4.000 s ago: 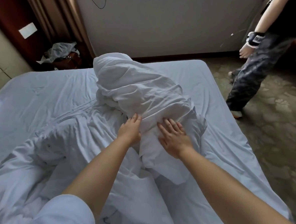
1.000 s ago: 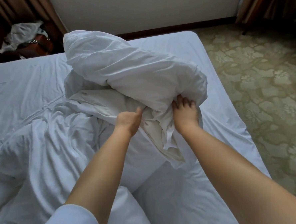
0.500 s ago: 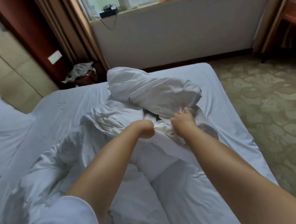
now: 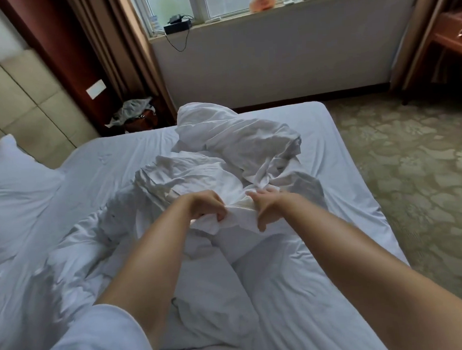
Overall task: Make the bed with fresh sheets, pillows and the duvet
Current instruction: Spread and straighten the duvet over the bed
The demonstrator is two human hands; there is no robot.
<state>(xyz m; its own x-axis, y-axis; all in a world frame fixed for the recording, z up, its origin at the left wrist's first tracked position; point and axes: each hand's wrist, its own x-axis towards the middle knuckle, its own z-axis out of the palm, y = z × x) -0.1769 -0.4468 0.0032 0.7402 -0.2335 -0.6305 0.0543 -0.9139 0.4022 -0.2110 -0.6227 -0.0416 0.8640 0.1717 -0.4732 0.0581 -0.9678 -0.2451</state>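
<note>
The crumpled white fabric duvet [image 4: 231, 158] lies heaped mid-bed on the pale blue fitted sheet [image 4: 340, 168], directly ahead of both hands, its long axis running from them toward the far edge of the bed. The left hand [image 4: 207, 207] grasps a bunched fold of the near edge. The right hand [image 4: 264, 206] is released, fingers spread, just beside that fold. Half a second ago both hands clenched the fabric and the bundle stood higher.

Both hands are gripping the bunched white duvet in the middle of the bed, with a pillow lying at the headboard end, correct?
Not quite. In the head view only the left hand grips the duvet; the right hand is open, fingers spread. The pillow does lie by the headboard.
</note>
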